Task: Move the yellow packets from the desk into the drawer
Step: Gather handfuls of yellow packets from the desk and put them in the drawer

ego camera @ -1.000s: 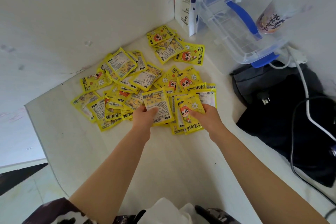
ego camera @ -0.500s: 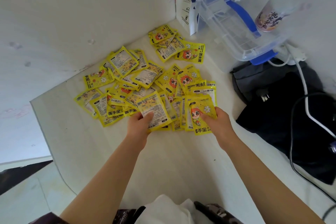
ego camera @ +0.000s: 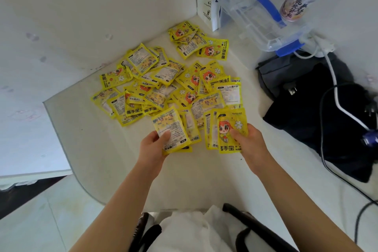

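Observation:
Several yellow packets with a red-haired cartoon figure lie in a loose heap [ego camera: 163, 80] on the white desk [ego camera: 98, 149], reaching back toward the corner. My left hand [ego camera: 152, 147] grips a small stack of packets [ego camera: 170, 129], thumb on top, printed back side up. My right hand [ego camera: 248, 141] grips another stack of packets [ego camera: 229, 129], cartoon side up. Both stacks sit at the near edge of the heap. No drawer is in view.
A clear plastic box with blue handles [ego camera: 263, 16] stands at the back right beside a printed cup [ego camera: 294, 8]. A black bag [ego camera: 319, 112] with white and black cables [ego camera: 335, 88] fills the right side. The desk's left edge [ego camera: 61, 139] drops to the floor.
Both hands have drawn back toward me, each pulling its stack of packets away from the heap. The right hand's stack has shifted a little to the right.

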